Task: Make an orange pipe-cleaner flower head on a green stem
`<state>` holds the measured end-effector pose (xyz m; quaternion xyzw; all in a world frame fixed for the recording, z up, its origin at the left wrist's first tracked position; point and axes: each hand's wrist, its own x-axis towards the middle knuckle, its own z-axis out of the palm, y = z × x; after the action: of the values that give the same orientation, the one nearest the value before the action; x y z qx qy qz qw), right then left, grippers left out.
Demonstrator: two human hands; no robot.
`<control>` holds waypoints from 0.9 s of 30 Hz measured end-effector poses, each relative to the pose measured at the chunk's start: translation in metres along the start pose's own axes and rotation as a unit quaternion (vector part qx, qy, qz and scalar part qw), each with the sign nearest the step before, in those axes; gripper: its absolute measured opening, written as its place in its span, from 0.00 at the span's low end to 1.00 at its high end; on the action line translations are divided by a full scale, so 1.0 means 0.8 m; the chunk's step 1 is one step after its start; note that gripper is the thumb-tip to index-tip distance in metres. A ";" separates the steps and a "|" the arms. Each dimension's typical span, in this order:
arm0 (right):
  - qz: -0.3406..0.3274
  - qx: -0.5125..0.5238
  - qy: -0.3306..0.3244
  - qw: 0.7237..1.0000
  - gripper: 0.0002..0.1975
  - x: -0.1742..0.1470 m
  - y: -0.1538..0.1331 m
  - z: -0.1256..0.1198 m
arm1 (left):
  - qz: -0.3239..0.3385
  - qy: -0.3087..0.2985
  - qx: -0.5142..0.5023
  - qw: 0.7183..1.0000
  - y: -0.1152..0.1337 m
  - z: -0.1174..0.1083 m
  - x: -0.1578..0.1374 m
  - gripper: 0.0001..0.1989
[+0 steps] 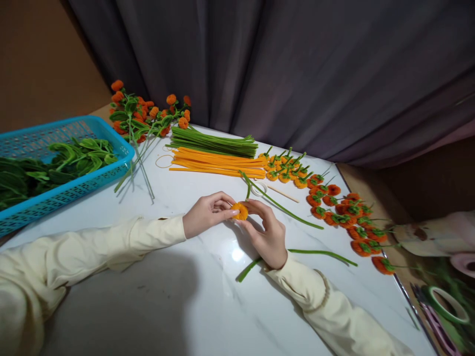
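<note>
Between my two hands is a small yellow-orange pipe-cleaner flower head (240, 211), held just above the white table. My left hand (209, 212) pinches it from the left, thumb lying across its front. From the right, my right hand (267, 232) grips its edge between thumb and fingers. A green pipe cleaner (322, 251) runs under my right wrist. Beyond the fingers lie another bent green pipe cleaner (293, 211), a white ring of tape (259, 188) and a thin wooden stick (284, 193).
Bundles of green (215, 142) and orange pipe cleaners (218, 162) lie at the back. Finished yellow (284, 176) and orange flower heads (349, 210) line the right side. A blue basket (128, 151) of green leaves stands left, near flower stems (139, 116). Green tape (447, 304) sits lower right.
</note>
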<state>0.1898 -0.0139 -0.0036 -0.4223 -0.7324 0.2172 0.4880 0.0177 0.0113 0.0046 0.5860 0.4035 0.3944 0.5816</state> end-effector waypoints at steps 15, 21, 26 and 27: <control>-0.008 -0.019 -0.006 1.000 0.17 0.002 -0.003 -0.001 | 0.006 -0.008 0.012 1.000 0.000 -0.001 -0.001 0.13; -0.008 -0.027 -0.006 1.000 0.15 0.003 -0.005 -0.002 | 0.006 -0.007 0.021 1.000 -0.001 -0.001 0.000 0.13; -0.008 -0.037 -0.007 0.999 0.15 0.003 -0.006 -0.002 | 0.014 -0.008 0.025 1.000 -0.001 -0.002 0.000 0.13; -0.007 -0.038 -0.007 0.999 0.14 0.003 -0.007 -0.002 | 0.015 -0.007 0.026 1.000 -0.001 -0.002 0.000 0.13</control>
<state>0.1885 -0.0147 0.0025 -0.4338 -0.7468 0.1885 0.4675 0.0164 0.0117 0.0035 0.6096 0.4007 0.3879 0.5634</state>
